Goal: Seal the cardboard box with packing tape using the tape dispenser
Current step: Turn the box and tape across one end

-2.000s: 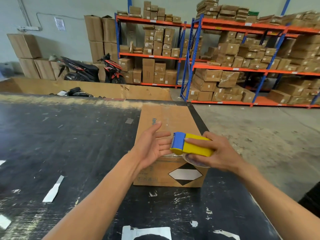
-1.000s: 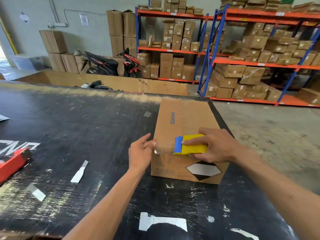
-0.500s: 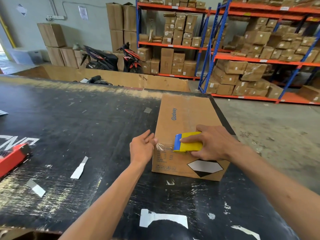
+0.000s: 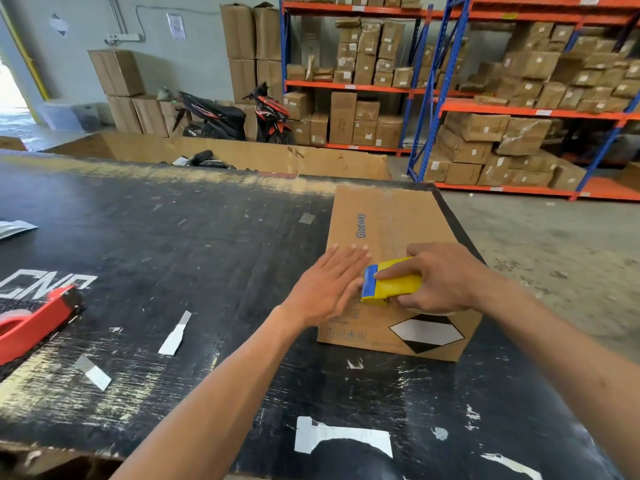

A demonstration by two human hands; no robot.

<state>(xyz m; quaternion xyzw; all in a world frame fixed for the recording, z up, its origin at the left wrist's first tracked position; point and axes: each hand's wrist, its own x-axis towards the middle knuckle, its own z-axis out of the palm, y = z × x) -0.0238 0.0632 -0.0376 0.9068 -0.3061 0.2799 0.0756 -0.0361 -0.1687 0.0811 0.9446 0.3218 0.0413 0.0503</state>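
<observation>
A brown cardboard box [image 4: 391,223] printed "Glodway" lies on the black table [image 4: 166,244] near its right edge. My right hand [image 4: 440,278] grips a yellow and blue tape dispenser [image 4: 391,281] pressed onto the near end of the box top. My left hand [image 4: 329,289] lies flat, fingers spread, on the box's near left top edge, right beside the dispenser's blue front. The tape roll under my right hand is mostly hidden.
A red tape dispenser [image 4: 34,320] lies at the table's left edge. Paper scraps [image 4: 175,334] and labels dot the tabletop. Beyond the table stand an open cardboard bin [image 4: 263,155], parked motorbikes [image 4: 221,116] and racks of boxes [image 4: 485,98]. Concrete floor is to the right.
My left hand has moved from the box's left side up onto its top, now flat beside the dispenser. The right hand keeps the dispenser on the near end of the box.
</observation>
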